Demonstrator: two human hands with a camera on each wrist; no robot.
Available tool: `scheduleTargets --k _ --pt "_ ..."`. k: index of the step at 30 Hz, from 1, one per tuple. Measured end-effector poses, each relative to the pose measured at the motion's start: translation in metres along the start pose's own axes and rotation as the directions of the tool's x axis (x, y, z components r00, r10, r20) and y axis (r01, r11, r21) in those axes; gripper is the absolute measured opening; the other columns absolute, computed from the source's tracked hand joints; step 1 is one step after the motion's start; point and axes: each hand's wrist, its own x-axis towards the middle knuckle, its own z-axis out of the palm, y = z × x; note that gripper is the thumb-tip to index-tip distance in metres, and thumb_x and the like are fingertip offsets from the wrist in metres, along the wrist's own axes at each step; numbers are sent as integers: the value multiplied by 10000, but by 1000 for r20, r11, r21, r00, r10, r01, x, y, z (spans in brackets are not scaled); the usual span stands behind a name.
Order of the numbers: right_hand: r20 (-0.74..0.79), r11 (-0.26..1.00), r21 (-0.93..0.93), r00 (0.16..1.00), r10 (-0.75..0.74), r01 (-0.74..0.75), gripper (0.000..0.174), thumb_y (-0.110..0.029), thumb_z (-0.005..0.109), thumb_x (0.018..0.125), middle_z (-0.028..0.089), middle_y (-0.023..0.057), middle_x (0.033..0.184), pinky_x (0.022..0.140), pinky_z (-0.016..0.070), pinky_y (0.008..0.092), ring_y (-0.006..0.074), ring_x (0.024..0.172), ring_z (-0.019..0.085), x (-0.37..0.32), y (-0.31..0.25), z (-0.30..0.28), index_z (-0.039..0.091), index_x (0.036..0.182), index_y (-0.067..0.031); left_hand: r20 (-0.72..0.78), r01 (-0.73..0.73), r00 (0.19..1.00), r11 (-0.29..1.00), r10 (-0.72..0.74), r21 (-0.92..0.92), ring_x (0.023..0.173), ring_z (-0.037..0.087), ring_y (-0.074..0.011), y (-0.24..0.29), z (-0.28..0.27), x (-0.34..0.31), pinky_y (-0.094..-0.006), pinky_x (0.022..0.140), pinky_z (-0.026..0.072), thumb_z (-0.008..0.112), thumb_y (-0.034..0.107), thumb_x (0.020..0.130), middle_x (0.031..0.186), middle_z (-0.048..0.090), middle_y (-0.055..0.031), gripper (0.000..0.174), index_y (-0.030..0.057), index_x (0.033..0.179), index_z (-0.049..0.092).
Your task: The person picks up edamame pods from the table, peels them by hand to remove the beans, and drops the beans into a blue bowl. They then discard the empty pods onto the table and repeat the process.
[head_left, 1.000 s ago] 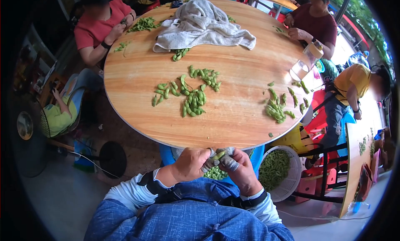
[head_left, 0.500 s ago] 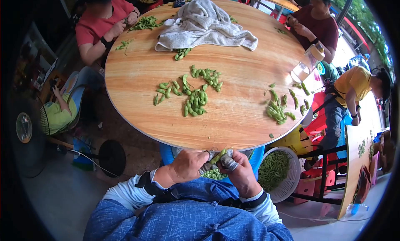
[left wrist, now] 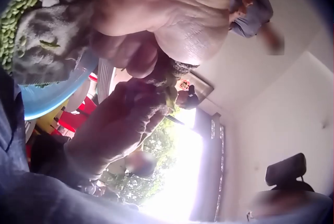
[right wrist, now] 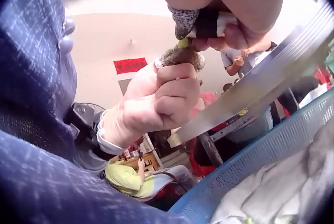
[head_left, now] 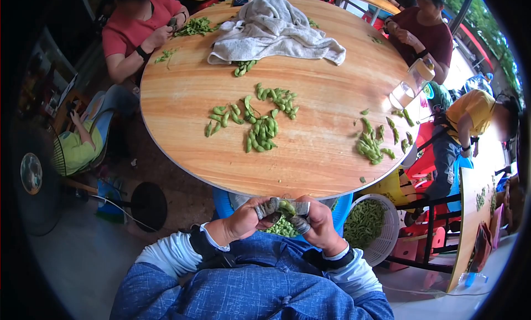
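Note:
In the head view my left hand [head_left: 241,219] and right hand [head_left: 322,225] meet just below the near edge of the round table. Between their fingertips they pinch a green soybean pod [head_left: 287,207]. Grey finger covers [head_left: 269,209] wrap the thumbs and some fingers. From the right wrist a small green tip of the pod [right wrist: 182,43] shows between the covered fingertips; the rest of it is hidden. Beneath the hands, shelled green beans [head_left: 283,229] lie in a blue basin [head_left: 222,205]. A grey cloth [left wrist: 47,46] is in the basin too.
Loose soybean pods [head_left: 260,133] lie on the wooden table [head_left: 310,170], with more at its right edge near a clear bottle [head_left: 406,90]. A pale towel [head_left: 271,35] covers a heap at the back. A white basket [head_left: 387,231] of pods stands right. Other people sit around.
The pod has turned between my fingertips, and both hands have shifted their grip, with the covered fingers now pointing toward each other across it. The table pods stay put.

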Motion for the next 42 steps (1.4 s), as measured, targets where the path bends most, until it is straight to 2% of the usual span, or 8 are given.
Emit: scheduleTargets --k 6,10,13,17,20,24,37,42 --pt "341 688 -516 859 -381 510 218 -45 581 573 543 104 823 613 449 339 258 726 526 12 -20 -13 559 788 -13 -164 119 980 992 -110 46 421 353 -62 1 3 9 -195 382 245 350 185 868 567 453 5 218 63 921 524" --pt "387 777 -513 906 -170 365 225 -44 574 630 548 116 831 648 448 313 239 757 537 5 -16 -10 561 850 1 -180 200 969 963 -167 179 438 414 -68 -2 -2 11 -194 368 276 342 179 857 556 466 -4 219 69 942 511" --pt "113 981 -103 978 175 -164 119 -55 554 743 562 83 750 639 433 277 211 694 538 -4 -8 -5 541 835 20 -130 185 978 962 -161 203 455 428 -65 -1 -3 9 -187 380 288 343 175 859 571 475 0 213 80 965 502" --pt "38 858 330 913 405 -394 161 -106 527 827 581 28 815 655 417 248 76 745 489 -10 -1 0 547 877 46 -168 145 981 940 -96 309 494 439 -48 -2 2 4 -174 418 312 425 189 845 611 492 15 171 85 956 503" --pt "-62 918 226 936 347 -325 100 -38 532 788 564 96 723 611 419 268 107 679 493 -19 8 9 551 852 37 -77 102 994 914 -77 393 515 424 -29 3 11 8 -166 423 297 505 164 810 633 473 44 133 78 912 510" --pt "-55 979 -167 992 113 -121 135 22 546 594 500 199 687 599 416 396 380 675 497 -10 -4 1 493 719 28 -177 78 984 879 7 470 497 413 -28 -1 13 10 -156 407 276 489 115 808 643 473 39 97 72 892 508" --pt "24 982 46 983 184 -185 149 -67 579 723 548 180 774 648 426 319 284 733 556 -9 -15 -1 534 829 28 -146 44 989 898 22 437 482 398 -42 1 11 3 -168 419 288 502 213 835 600 482 15 156 61 871 508" --pt "-44 993 -25 993 110 -112 96 -54 547 681 517 192 704 587 410 358 356 678 520 -10 -6 8 517 745 10 -162 35 987 947 18 318 461 408 -57 0 17 3 -169 394 294 470 159 801 638 495 1 156 50 903 518"
